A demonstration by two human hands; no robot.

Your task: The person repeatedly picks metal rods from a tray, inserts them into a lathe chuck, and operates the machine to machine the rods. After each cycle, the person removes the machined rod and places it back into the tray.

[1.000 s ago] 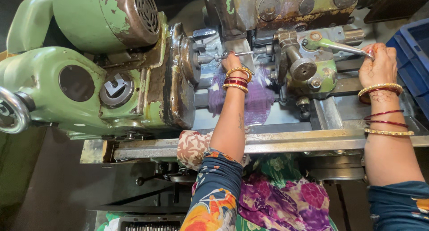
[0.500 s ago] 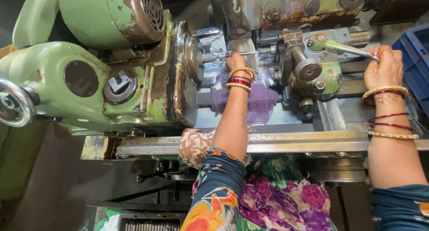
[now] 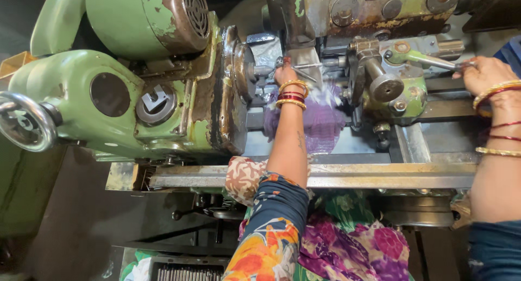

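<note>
Green, rust-flecked lathe; bright floral sleeves and gold-and-red bangles

The lathe (image 3: 108,96) is pale green, its paint chipped to brown rust around the motor housing (image 3: 163,15) and the dark, oily faceplate (image 3: 230,91). The handwheel (image 3: 24,121) is bare silver metal, and the bed rail (image 3: 325,175) is worn grey steel. A purple mesh cloth (image 3: 320,123) lies on the bed. The lever (image 3: 429,58) has a green base and a silver shaft. The left hand (image 3: 285,72) wears 2 gold bangles with red ones between; its sleeve is navy with orange and yellow flowers. The right hand (image 3: 485,74) wears gold and red bangles above a dark blue sleeve. The dress (image 3: 347,237) is purple, pink and green floral.
</note>
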